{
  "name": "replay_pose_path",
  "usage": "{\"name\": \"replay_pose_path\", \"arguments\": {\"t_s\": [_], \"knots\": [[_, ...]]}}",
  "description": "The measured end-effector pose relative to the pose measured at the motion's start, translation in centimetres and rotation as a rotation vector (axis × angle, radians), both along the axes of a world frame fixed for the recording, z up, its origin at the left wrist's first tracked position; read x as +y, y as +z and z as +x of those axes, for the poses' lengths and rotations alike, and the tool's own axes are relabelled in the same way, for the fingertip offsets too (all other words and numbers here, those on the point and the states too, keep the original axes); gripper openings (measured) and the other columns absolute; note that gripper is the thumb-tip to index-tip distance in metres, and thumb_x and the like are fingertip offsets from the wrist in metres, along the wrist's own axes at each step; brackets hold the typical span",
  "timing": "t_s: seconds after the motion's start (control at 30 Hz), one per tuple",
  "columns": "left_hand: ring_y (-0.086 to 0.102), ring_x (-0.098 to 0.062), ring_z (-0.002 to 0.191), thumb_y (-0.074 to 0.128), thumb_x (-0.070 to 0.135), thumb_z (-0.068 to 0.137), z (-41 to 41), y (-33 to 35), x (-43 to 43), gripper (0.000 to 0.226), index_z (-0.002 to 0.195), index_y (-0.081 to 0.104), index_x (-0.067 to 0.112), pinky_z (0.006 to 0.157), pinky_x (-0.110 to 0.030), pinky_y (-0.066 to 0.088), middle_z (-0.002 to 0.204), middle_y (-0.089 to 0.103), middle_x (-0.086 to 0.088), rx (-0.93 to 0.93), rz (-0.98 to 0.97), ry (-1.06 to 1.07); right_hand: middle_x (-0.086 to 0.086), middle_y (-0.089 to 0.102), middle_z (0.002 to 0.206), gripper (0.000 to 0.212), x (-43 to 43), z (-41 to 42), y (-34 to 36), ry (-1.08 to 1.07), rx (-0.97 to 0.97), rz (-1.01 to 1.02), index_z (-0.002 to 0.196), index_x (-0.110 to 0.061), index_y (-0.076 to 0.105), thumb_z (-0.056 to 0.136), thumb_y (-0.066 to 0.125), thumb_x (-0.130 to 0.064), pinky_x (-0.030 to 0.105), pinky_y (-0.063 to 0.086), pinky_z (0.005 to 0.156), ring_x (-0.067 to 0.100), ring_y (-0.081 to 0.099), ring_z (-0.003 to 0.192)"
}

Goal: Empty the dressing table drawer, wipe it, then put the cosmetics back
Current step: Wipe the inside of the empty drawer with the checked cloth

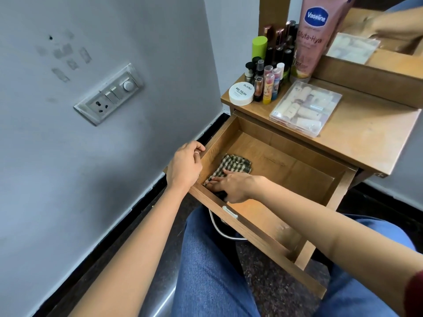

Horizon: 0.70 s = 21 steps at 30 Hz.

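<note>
The left hand (185,164) curls its fingers over the left wall of the open wooden drawer (286,170), steadying it. Just right of it, the green-and-cream checked cloth (233,164) lies bunched in the drawer's near-left corner. The right hand (231,185) presses it down with flat, straight fingers; the thumb is hidden, perhaps tucked under. A good wipe calls for working the cloth into that corner, then sweeping in long strokes. Right of this hand the floor is bare up to the walls. The cosmetics, bottles and a clear plastic box (305,108), stand beyond on the wooden worktop (366,131).
</note>
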<state>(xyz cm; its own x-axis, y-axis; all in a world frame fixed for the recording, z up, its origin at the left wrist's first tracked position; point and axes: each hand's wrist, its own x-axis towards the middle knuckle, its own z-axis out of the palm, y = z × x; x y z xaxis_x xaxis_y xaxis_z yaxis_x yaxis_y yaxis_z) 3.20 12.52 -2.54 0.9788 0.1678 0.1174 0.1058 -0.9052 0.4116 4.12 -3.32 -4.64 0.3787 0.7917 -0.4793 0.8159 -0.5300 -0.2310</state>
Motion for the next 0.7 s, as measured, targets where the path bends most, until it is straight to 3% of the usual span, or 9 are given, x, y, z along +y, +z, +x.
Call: {"name": "replay_pose_path", "arguments": {"t_s": [0.17, 0.33, 0.5, 0.7], "knots": [[0.052, -0.007, 0.065, 0.046, 0.012, 0.094, 0.1, 0.0, 0.0, 0.024, 0.101, 0.061, 0.029, 0.053, -0.018, 0.034, 0.103, 0.064, 0.011, 0.008, -0.011, 0.004, -0.001, 0.011, 0.161, 0.061, -5.3, -2.4, 0.5, 0.062, 0.059, -0.036, 0.154, -0.017, 0.012, 0.099, 0.036, -0.023, 0.035, -0.004, 0.119, 0.009, 0.007, 0.148], [0.057, -0.010, 0.076, 0.047, 0.012, 0.094, -0.2, 0.1, -0.1, 0.024, 0.104, 0.062, 0.028, 0.061, -0.024, 0.040, 0.106, 0.065, 0.010, 0.003, -0.001, 0.028, -0.006, 0.008, 0.160, 0.078, -8.9, -4.4, 0.5, 0.020, 0.222, -0.025, 0.154, -0.018, 0.011, 0.084, 0.042, -0.002, 0.031, -0.014, 0.116, 0.002, -0.001, 0.146], [0.060, -0.011, 0.086, 0.047, 0.013, 0.093, -0.4, 0.3, -0.4, 0.024, 0.106, 0.061, 0.028, 0.062, -0.023, 0.038, 0.109, 0.064, 0.010, -0.009, 0.025, 0.040, -0.007, 0.011, 0.160, 0.073, -7.3, -3.2, -0.1, -0.031, 0.215, 0.009, 0.153, -0.020, 0.015, 0.088, 0.041, -0.002, 0.038, -0.008, 0.121, -0.001, 0.002, 0.145], [0.052, -0.006, 0.077, 0.047, 0.015, 0.094, -0.4, 0.2, -0.4, 0.024, 0.105, 0.061, 0.030, 0.057, -0.023, 0.035, 0.109, 0.064, 0.011, -0.013, 0.029, 0.046, 0.000, 0.008, 0.161, 0.067, -1.1, -0.6, -0.7, -0.030, 0.057, 0.002, 0.154, -0.018, 0.009, 0.095, 0.042, -0.018, 0.042, -0.001, 0.119, 0.012, 0.004, 0.149]]}}
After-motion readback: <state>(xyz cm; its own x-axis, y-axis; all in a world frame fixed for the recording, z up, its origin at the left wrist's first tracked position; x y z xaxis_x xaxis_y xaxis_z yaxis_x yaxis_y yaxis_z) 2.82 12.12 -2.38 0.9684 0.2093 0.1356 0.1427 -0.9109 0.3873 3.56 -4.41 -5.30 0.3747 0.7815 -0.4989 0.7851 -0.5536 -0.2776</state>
